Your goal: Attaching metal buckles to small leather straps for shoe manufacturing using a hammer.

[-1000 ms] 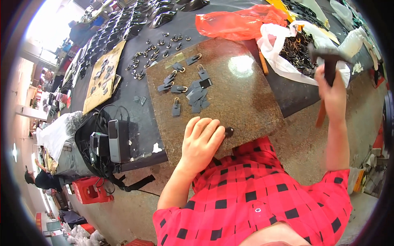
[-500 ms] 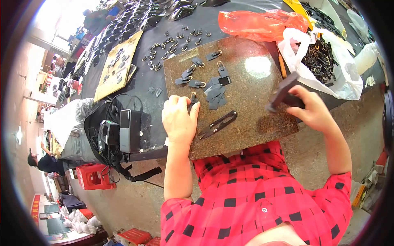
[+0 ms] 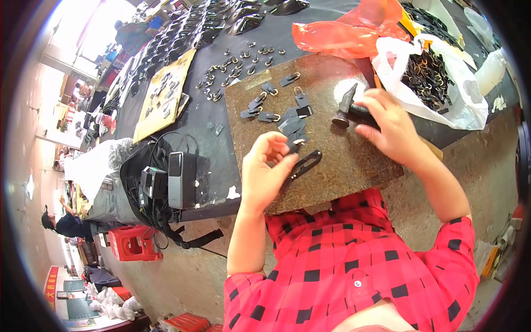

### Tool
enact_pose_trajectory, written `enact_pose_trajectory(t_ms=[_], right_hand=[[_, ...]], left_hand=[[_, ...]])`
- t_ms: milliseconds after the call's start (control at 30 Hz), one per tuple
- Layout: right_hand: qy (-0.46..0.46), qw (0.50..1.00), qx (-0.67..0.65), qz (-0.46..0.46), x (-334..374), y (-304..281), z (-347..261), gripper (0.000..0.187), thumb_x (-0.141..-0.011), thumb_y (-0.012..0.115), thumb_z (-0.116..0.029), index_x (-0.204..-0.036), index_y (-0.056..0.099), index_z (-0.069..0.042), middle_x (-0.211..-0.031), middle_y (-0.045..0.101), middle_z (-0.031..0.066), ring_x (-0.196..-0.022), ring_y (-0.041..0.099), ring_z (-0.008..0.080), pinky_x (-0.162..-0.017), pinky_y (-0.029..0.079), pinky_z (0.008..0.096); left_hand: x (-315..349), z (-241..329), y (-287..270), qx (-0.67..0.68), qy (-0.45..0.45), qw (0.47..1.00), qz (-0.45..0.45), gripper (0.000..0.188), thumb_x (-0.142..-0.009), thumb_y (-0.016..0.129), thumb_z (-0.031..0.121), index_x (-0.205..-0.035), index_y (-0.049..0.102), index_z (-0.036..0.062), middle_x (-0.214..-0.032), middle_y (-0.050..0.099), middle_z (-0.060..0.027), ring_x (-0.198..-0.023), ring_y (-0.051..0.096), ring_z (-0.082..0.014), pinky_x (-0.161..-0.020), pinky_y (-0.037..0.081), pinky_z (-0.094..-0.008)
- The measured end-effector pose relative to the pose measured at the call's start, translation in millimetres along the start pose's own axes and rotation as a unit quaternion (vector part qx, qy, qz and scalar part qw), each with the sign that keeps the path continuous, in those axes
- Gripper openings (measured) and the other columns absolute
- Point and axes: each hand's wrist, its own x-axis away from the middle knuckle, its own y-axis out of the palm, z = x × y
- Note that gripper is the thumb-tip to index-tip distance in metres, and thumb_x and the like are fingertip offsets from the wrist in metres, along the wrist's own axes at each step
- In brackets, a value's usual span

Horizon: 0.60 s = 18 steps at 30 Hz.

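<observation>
My left hand [image 3: 266,174] pinches a small dark tab with a metal ring [image 3: 297,145], partly hidden by the fingertips, above the brown stone slab [image 3: 343,177]. Beside those fingers lies a pair of black thread snips [image 3: 307,164], its blades covered by the hand. My right hand [image 3: 390,127] hovers over the handle of a hammer, thumb and fingers apart. The hammer's dark head [image 3: 345,108] rests on the slab. Flat dark tabs [image 3: 293,123] overlap in a pile, and several ringed tabs [image 3: 269,117] lie around it.
A white plastic bag [image 3: 470,105] of dark ringed pieces and a red plastic bag [image 3: 348,36] sit at the back right. Ringed pieces [image 3: 238,66] and a cardboard sheet [image 3: 163,99] lie left. A black bag with devices [image 3: 181,180] stands near the table edge.
My left hand has moved right and lifted a ringed tab off the slab. My right hand has gone left and forward, setting the hammer down, its fingers loosened.
</observation>
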Motion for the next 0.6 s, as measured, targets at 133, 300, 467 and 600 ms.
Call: enact_pose_trajectory(t_ms=[133,300,467,600], right_hand=[[0.138,0.879,-0.438,-0.127,15,-6,-37,0.025,-0.078,0.058,-0.013,-0.098,0.049,-0.003,-0.083,0.057,0.0089,-0.077,0.056,0.0176,-0.07,0.043,0.0296],[0.235,0.801,-0.521,-0.181,35,-12,-43,0.015,-0.08,0.056,-0.008,-0.092,0.049,-0.001,-0.076,0.055,0.0032,-0.072,0.053,0.0081,-0.066,0.043,0.0226],[0.319,0.699,-0.622,-0.149,52,-9,-43,0.013,-0.081,0.053,-0.003,-0.091,0.046,-0.002,-0.081,0.052,0.0018,-0.073,0.051,0.0063,-0.065,0.042,0.0194],[0.302,0.698,-0.636,-0.134,58,-9,-47,0.013,-0.081,0.052,-0.002,-0.091,0.044,-0.003,-0.08,0.05,0.0006,-0.073,0.049,0.0061,-0.066,0.042,0.0196]], left_hand=[[17,12,25,0.18,-0.087,0.971,-0.13,0.024,-0.07,0.066,0.001,-0.09,0.054,0.0046,-0.078,0.054,0.003,-0.068,0.048,-0.0033,-0.061,0.039,-0.0166],[22,15,46,0.256,-0.121,0.935,-0.212,0.015,-0.076,0.062,0.003,-0.088,0.053,0.0022,-0.08,0.055,0.0022,-0.072,0.049,-0.0031,-0.064,0.04,-0.0167],[25,11,60,0.279,-0.138,0.925,-0.218,0.013,-0.079,0.059,0.006,-0.089,0.053,0.0006,-0.08,0.055,0.0013,-0.074,0.05,-0.0035,-0.065,0.041,-0.0166],[28,10,67,0.272,-0.141,0.928,-0.212,0.011,-0.08,0.059,0.007,-0.088,0.054,0.0007,-0.079,0.055,0.0013,-0.073,0.05,-0.0037,-0.064,0.04,-0.0163]])
